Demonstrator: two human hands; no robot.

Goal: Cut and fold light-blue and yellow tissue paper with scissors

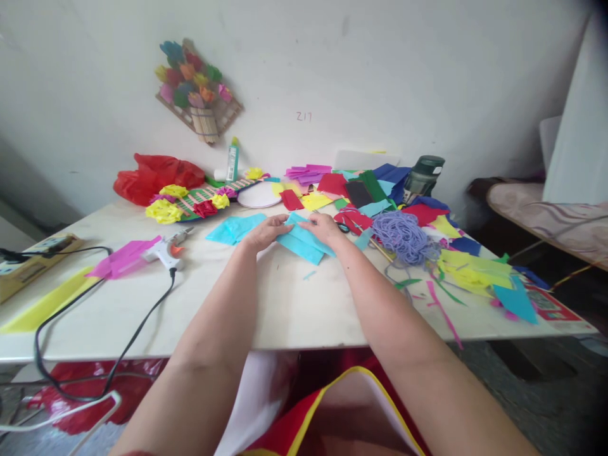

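Observation:
Both hands are over the middle of the table, on a folded piece of light blue crepe paper [301, 244]. My left hand [267, 233] pinches its left side near the top, fingers closed. Gripping the upper right part is my right hand [323, 228], thumb and fingers drawn together on the paper. Another light blue crepe sheet [232, 228] lies flat just left of my left hand. A small blue scrap [310, 275] rests below the paper. Black-handled scissors [342, 227], partly covered, lie close to my right hand.
At left are a glue gun [167, 252] with its cord, pink paper [130, 258] and a power strip [33, 263]. A flower-decorated green craft [202, 201] stands behind. Purple yarn [403, 235], paper scraps [475, 271] and a dark-lidded bottle [424, 177] occupy the right.

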